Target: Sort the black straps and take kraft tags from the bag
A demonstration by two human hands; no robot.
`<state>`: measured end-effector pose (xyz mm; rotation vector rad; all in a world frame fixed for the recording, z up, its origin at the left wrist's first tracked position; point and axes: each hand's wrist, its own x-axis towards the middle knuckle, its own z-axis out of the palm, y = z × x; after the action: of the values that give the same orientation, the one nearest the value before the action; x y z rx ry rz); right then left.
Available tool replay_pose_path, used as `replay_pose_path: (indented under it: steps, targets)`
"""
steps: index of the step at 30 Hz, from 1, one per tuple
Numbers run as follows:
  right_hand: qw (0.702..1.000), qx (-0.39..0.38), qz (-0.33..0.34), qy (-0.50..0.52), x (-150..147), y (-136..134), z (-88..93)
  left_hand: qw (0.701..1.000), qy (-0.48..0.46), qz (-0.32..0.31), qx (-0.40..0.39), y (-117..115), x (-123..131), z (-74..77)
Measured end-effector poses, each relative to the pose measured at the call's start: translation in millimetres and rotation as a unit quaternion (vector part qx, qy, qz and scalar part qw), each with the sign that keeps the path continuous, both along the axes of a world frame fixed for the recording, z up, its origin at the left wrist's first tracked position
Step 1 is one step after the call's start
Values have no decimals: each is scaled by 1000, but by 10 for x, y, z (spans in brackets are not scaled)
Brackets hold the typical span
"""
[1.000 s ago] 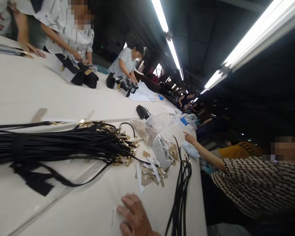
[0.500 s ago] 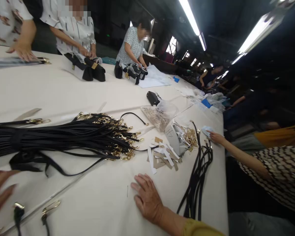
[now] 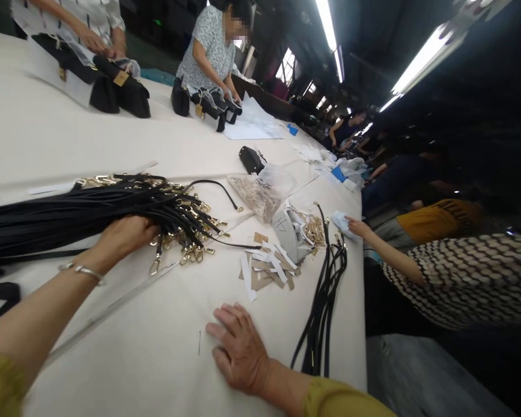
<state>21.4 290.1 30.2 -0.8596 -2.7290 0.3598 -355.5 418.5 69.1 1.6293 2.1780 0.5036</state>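
Left hand (image 3: 125, 234) grips one strap bundle (image 3: 69, 211); right hand (image 3: 238, 350) flat, open on table (image 3: 156, 359).

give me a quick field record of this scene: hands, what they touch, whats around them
left hand: left hand reaches into the bundle of black straps, by their gold clasps; grip not clear
right hand: right hand lies flat on the white table, holding nothing
near right hand: loose black straps, paper scraps
further off: clear bag of small parts, black bags
others: a co-worker's hand rests at the table's far edge
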Motion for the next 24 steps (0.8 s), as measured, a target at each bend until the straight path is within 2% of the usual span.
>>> replay_pose_path:
  steps: [3, 6, 8, 11, 14, 17, 20, 24]
  targets:
    - [1000, 17, -11, 14, -13, -4, 8, 997, -52, 30, -37, 294, 56, 84]
    - [1000, 17, -14, -1, -14, 0, 20, 995, -76, 61, -7, 463, 304, 84]
    - [1000, 10, -11, -15, -9, 8, 23, 995, -50, 85, 32, 466, 568, -12]
    - [1000, 2, -9, -19, 0, 16, 16, 989, 1, 101, 106, 315, 1034, -251]
    - [1000, -1, -10, -10, 2, 11, -5, 980, 27, 97, 170, 39, 1485, -465]
    - [1000, -2, -9, 6, -2, 2, -50, 979, 37, 68, 191, -348, 1885, -602]
    - [999, 8, -11, 39, -6, 1, -120, 972, 72, 45, 219, -869, 2204, -716]
    - [998, 10, -6, 56, -1, 1, -195, 964, 142, 65, 214, -1644, 2448, -848]
